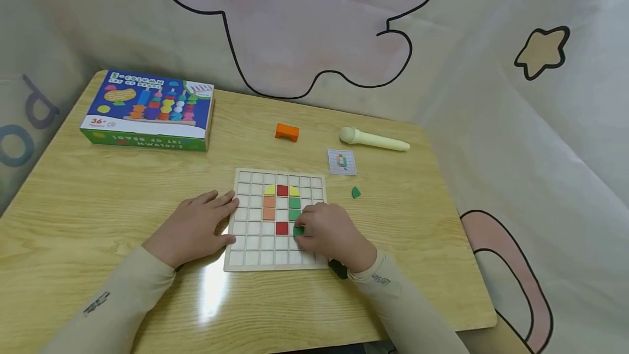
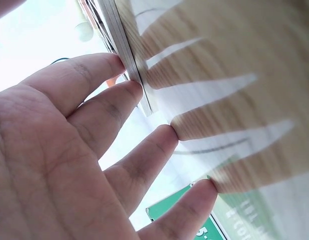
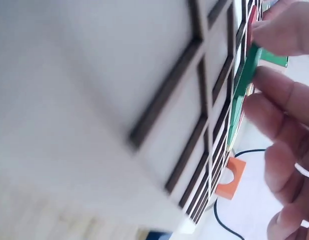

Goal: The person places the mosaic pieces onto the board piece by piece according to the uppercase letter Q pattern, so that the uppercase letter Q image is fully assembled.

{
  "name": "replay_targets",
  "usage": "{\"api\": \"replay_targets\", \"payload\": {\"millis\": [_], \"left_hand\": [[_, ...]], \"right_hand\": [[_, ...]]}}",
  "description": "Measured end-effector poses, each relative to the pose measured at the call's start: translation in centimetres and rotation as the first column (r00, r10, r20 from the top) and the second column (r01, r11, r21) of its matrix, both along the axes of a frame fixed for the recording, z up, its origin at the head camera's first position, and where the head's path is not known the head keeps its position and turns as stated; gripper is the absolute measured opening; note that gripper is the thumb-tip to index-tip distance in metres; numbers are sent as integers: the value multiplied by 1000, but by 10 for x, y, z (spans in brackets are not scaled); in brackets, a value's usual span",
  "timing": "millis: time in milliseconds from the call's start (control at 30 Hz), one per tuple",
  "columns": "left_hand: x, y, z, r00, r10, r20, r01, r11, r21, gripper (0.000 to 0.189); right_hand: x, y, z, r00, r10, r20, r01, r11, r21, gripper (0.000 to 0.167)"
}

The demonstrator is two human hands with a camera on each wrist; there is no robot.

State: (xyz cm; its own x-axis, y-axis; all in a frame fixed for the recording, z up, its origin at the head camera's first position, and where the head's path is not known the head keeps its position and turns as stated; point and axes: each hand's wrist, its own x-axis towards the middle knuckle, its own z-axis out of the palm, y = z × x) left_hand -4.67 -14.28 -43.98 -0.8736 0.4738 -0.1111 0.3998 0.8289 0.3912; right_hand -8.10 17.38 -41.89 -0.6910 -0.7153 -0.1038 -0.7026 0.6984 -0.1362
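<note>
A pale grid board [image 1: 241, 258] lies on the wooden table. My left hand [image 1: 194, 231] rests beside it, fingers spread, fingertips touching its left edge; in the left wrist view, the outstretched fingers [image 2: 139, 172] meet board and tabletop. Over the board's right side, my right hand [image 1: 334, 234] pinches a green piece [image 1: 298, 231] between thumb and fingers, just right of a red square [image 1: 282, 228]. The right wrist view shows this green piece [image 3: 248, 67] edge-on at the grid. Further up sit orange squares [image 1: 269, 201], green squares [image 1: 294, 202], yellow rounded pieces [image 1: 270, 190] and another red square [image 1: 282, 190].
A loose green piece [image 1: 356, 192] lies right of the board, below a small pattern card [image 1: 342, 162]. Behind are an orange notched block [image 1: 287, 132] and a cream microphone-shaped object [image 1: 375, 139]. A bead-set box [image 1: 147, 111] occupies the back left, before a fabric wall.
</note>
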Motion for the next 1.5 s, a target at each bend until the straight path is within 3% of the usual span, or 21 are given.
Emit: {"api": "replay_targets", "payload": {"millis": [200,400,533,667,800,1200,1500], "left_hand": [[-3,5,2,1000,-14,-16,14,1000,-13,78],[-2,5,4,1000,-4,0,4,1000,-13,78],[-1,6,5,1000,1,14,-1,1000,2,78],[-2,6,5,1000,5,12,-5,1000,2,78],[-1,5,5,1000,7,9,-7,1000,0,79],[3,2,-1,1000,3,-3,-3,1000,9,78],[1,2,-1,1000,8,-18,-8,1000,9,78]], "right_hand": [[-2,-4,0,1000,12,7,-12,1000,28,7],[-5,-5,3,998,29,52,-28,999,-20,8],[-17,17,6,995,-103,-5,103,994,-25,15],[-35,55,4,957,-266,-113,271,962,35,26],[-45,87,-2,938,-323,-124,336,936,104,30],[-41,107,-12,938,-346,-20,346,935,71,25],[-36,113,-10,918,-396,28,389,912,133,25]]}}
